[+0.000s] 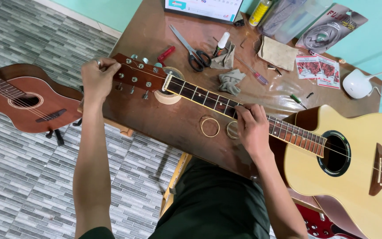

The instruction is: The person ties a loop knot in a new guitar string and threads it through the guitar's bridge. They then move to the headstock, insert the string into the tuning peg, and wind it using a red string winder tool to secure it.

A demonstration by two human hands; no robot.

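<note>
Brown wood: the table (155, 119) top is dark and glossy; its near-left edge runs diagonally, with grey tiled floor (23, 177) beyond it.
Guitar: a pale acoustic guitar (354, 155) lies face up across the table, body at the right reaching past the table's near edge, neck (208, 98) slanting up-left to the headstock (138, 76), which ends close to the table's left edge.
Neck rest: a tape roll (169, 95) sits under the neck near the nut.
Open room: bare tabletop lies below the neck between the two hands, apart from two coiled strings (210, 126) just beside the right hand.
Crowded edge: scissors (191, 51), a grey rag (231, 80), a screwdriver (255, 73) and string packets (319, 68) fill the far side.
Left hand (97, 79): arm stretched forward over the floor, fingers curled closed around the end of the headstock at the tuners.
Right hand (253, 128): wrist bent over the neck, fingertips pinched together on the fretboard; whether they grip a string is too fine to tell.
Second guitar: a reddish guitar (27, 102) stands off the table at the left.
</note>
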